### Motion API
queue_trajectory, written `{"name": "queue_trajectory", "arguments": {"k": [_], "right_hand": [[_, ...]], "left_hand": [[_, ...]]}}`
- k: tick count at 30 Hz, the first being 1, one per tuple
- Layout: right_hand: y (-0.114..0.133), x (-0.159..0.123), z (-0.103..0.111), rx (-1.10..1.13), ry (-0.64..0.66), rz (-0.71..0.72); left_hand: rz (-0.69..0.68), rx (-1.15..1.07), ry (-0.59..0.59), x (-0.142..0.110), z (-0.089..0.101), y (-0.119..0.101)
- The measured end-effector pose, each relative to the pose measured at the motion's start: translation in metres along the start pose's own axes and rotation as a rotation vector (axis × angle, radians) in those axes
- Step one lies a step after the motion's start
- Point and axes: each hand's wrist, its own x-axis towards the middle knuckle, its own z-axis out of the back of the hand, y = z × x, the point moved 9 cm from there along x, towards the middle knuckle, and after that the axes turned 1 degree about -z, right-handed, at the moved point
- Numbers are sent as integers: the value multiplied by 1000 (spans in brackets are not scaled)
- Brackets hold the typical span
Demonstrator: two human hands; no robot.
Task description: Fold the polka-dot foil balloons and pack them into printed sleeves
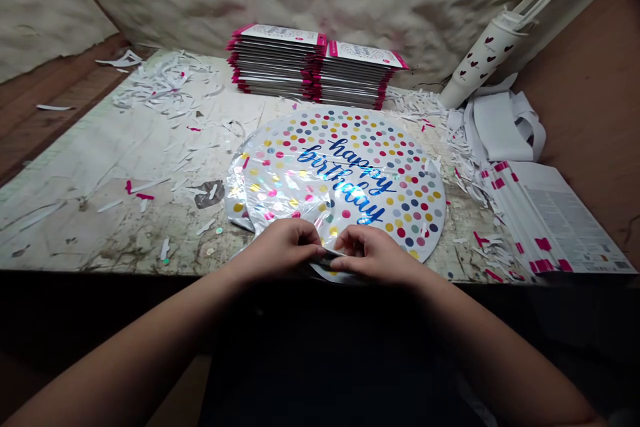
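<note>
A flat foil balloon (pixel 350 167) with coloured dots and blue "happy birthday" lettering lies on the table in front of me. Its near edge reaches the table's front. My left hand (pixel 286 247) pinches that near edge between thumb and fingers. Just beside it, my right hand (pixel 373 252) grips the same edge, thumb and fingertips closed on it. The fingertips of both hands almost meet over the balloon's near end. A second layer of foil shows along the balloon's left side. What exactly lies between my fingertips is partly hidden.
Two stacks of pink-edged packages (pixel 280 60) stand at the back. A white tumbler with hearts (pixel 483 57) leans at the back right. White strip rolls (pixel 505 123) and printed cards with pink-marked strips (pixel 530 220) lie right. Paper shreds (pixel 160 87) litter the table (pixel 125 227).
</note>
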Motion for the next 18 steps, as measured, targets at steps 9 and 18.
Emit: {"name": "queue_trajectory", "arguments": {"k": [9, 18], "right_hand": [[17, 2, 18, 2, -164, 92], [15, -13, 26, 301, -316, 191]], "left_hand": [[-112, 719, -316, -35, 25, -14], [296, 527, -504, -90, 77, 47]]}}
